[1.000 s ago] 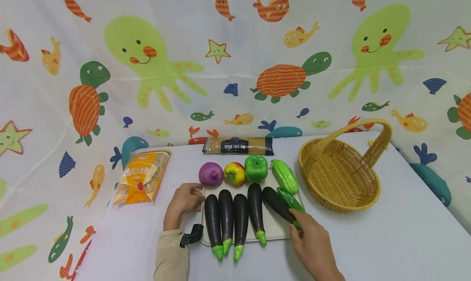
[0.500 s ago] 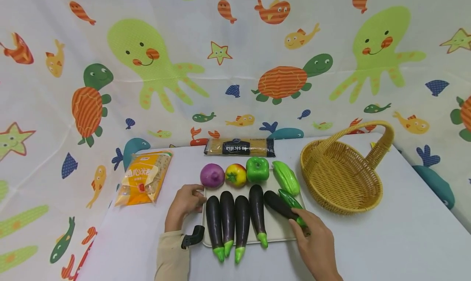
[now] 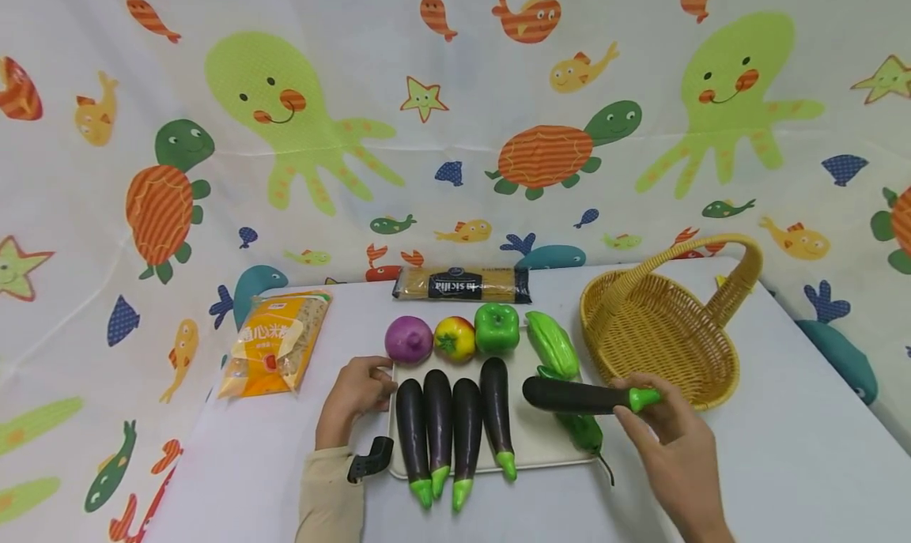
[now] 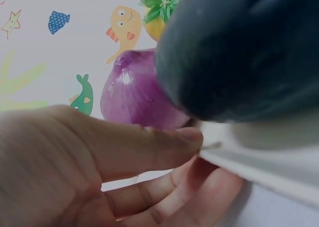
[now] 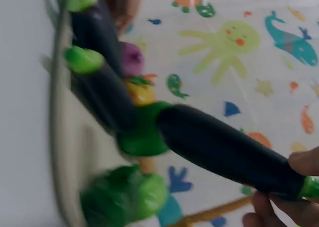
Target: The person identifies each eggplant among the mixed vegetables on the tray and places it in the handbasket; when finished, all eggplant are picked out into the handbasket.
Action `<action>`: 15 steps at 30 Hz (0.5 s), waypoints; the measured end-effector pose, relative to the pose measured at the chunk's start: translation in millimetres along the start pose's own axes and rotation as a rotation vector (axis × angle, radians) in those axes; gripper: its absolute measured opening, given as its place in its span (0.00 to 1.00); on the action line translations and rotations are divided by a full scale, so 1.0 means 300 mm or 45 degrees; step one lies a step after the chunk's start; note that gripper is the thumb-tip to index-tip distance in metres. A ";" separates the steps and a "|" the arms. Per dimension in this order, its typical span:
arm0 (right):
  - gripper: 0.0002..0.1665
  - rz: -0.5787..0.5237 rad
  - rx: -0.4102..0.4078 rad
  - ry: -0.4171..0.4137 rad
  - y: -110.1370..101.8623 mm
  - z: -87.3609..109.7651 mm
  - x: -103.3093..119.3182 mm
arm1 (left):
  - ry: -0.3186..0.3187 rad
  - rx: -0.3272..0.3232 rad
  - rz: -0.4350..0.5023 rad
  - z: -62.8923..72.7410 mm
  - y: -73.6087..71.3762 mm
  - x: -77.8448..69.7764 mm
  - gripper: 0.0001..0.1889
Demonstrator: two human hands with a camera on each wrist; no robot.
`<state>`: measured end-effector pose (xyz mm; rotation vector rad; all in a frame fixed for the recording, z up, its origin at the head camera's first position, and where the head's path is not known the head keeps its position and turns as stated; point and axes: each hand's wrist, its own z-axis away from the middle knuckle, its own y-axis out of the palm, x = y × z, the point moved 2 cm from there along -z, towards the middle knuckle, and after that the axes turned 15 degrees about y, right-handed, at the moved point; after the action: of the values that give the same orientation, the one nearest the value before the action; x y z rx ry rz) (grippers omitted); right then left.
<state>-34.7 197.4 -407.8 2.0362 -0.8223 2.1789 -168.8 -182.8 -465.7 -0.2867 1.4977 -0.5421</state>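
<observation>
My right hand [image 3: 672, 440] pinches an eggplant [image 3: 575, 397] near its green stem end and holds it level above the tray's right side. Below that eggplant lies a dark green pepper [image 3: 585, 432] with a thin stem. At the left edge of the white tray [image 3: 530, 452], my left hand [image 4: 124, 162] grips the rim, thumb above and fingers below. Several more eggplants [image 3: 466, 432] lie side by side on the tray, stems toward me. Along the tray's back sit a purple onion [image 3: 409, 340], a red-yellow fruit or vegetable [image 3: 455, 339], a green bell pepper [image 3: 497, 328] and a light green ridged vegetable [image 3: 553, 344].
A wicker basket [image 3: 658, 333] with a tall handle stands right of the tray. Behind the tray lies a spaghetti pack [image 3: 461, 284]. To the left is an orange bag of grain [image 3: 276, 344]. A patterned curtain [image 3: 455, 148] hangs at the table's back.
My right hand has lifted the rightmost eggplant off the tray and moved it right, turning it sideways. The green pepper beneath now shows more. My left hand stays at the tray's edge.
</observation>
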 end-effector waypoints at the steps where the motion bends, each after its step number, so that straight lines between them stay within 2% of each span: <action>1: 0.25 -0.007 0.024 0.014 -0.029 -0.018 0.005 | 0.000 -0.003 0.004 0.000 0.000 0.000 0.22; 7: 0.25 0.155 0.078 0.024 -0.200 -0.145 0.012 | 0.005 -0.008 0.022 -0.001 0.004 0.007 0.22; 11: 0.28 0.224 0.151 0.010 -0.277 -0.253 0.009 | 0.006 -0.006 0.021 -0.001 0.005 0.008 0.22; 13: 0.28 0.215 0.219 0.009 -0.299 -0.306 0.008 | 0.010 -0.003 0.014 -0.001 0.005 0.006 0.22; 15: 0.27 0.118 0.317 0.026 -0.313 -0.351 0.005 | 0.011 -0.001 0.014 -0.003 0.007 0.005 0.22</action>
<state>-95.1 320.3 -373.4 2.1166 -0.6863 2.4598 -169.3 -181.8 -468.0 -0.2769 1.5071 -0.5343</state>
